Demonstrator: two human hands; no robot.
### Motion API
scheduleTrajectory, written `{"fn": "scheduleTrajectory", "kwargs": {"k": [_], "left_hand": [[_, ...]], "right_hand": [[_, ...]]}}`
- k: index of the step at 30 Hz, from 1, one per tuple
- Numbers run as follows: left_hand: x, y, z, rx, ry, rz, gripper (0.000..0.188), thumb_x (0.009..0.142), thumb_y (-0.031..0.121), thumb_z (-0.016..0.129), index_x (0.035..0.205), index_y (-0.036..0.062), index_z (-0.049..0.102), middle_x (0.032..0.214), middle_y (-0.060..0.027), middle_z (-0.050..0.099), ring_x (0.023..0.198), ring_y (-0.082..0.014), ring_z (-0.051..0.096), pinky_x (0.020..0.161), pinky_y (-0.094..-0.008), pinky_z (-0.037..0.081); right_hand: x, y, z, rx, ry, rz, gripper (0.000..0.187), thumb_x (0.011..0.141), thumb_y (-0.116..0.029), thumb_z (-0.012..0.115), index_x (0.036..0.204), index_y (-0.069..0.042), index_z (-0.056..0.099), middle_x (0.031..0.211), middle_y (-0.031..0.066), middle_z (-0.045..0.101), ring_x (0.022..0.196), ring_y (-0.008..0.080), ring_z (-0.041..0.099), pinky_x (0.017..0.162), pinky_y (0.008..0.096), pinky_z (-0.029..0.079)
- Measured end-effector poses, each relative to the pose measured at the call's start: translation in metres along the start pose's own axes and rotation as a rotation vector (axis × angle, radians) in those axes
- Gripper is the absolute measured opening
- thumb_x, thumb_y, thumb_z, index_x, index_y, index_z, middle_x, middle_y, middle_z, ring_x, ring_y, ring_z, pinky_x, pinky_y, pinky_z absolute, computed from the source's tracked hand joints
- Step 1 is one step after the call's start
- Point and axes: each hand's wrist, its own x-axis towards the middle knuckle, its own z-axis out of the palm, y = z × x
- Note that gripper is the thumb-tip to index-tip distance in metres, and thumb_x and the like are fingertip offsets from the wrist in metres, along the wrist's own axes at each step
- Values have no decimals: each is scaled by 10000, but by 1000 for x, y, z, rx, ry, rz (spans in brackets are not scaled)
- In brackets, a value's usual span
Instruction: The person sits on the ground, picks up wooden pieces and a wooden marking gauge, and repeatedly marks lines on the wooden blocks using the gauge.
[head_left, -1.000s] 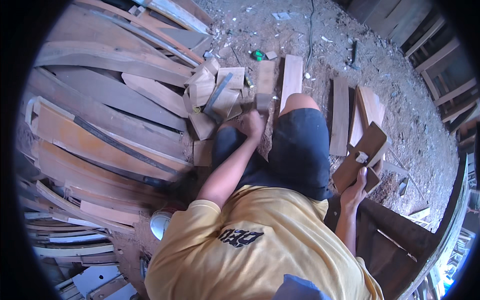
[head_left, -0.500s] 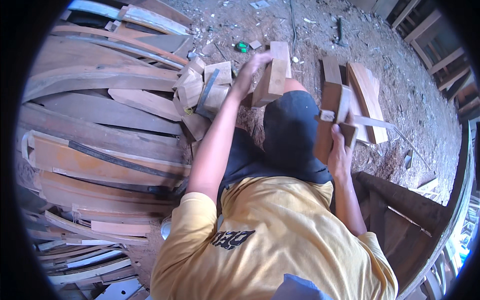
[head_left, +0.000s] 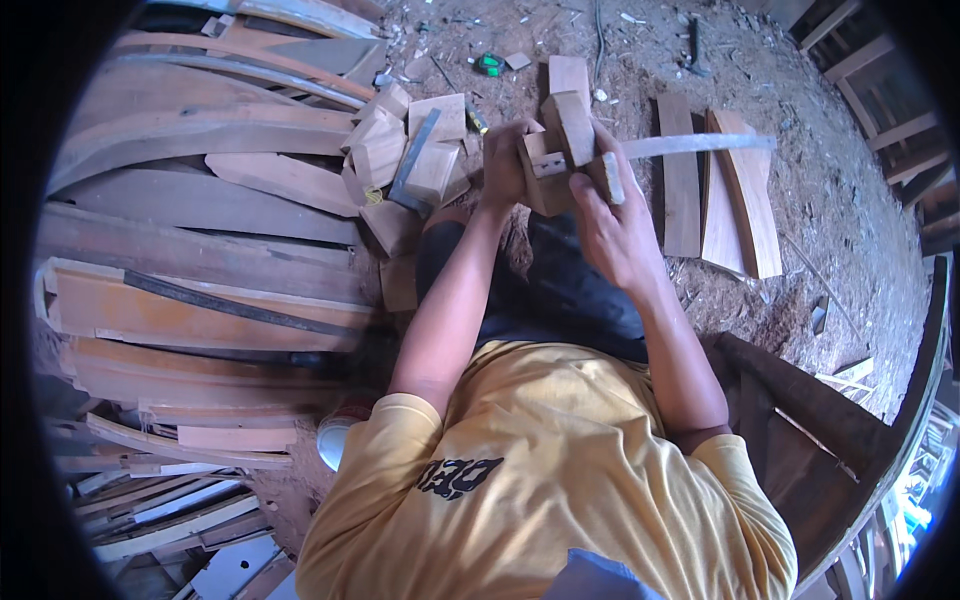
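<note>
Above my lap, both hands meet at a cluster of wooden pieces. My left hand [head_left: 507,165] curls around the left side of a wooden block [head_left: 545,190] with a pale patch on its face. From the right, my right hand [head_left: 612,235] grips a wooden piece [head_left: 608,178] with its thumb in front. A long, thin pale strip [head_left: 700,144] sticks out to the right beyond this hand; how it joins the wood is hidden. Another block [head_left: 572,128] stands tilted between the hands. Just beyond them is a further wooden block [head_left: 568,75].
Cut blocks [head_left: 380,150] lie piled on the left with a dark flat bar [head_left: 414,160] across them. Long curved planks [head_left: 200,140] fill the left side. Boards [head_left: 740,195] rest on the dirt at right. A green tape measure [head_left: 489,65] and a hammer-like tool [head_left: 695,50] lie farther out.
My right hand has swung left and forward, bringing its wooden piece and pale strip in front of me. My left hand has moved slightly nearer and closed on the wood.
</note>
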Motion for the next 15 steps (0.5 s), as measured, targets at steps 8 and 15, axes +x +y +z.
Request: {"fn": "scheduleTrajectory", "kwargs": {"k": [8,15], "left_hand": [[-4,9,2,273,162,87,475,1015,304,426,765,-16,672,708,-82,684,652,-143,617,631,-332,483],[-6,-4,12,-237,84,-91,462,1009,288,430,749,-16,661,705,-108,673,688,-164,630,661,-348,489]], "right_hand": [[22,5,3,-37,-47,-72,670,1036,-232,604,1658,-160,367,1432,350,567,1362,516,555,1154,502,435],[27,1,1,-11,-27,-93,666,1045,-224,599,1660,-131,359,1467,350,569,1426,499,518,1183,499,412]]}}
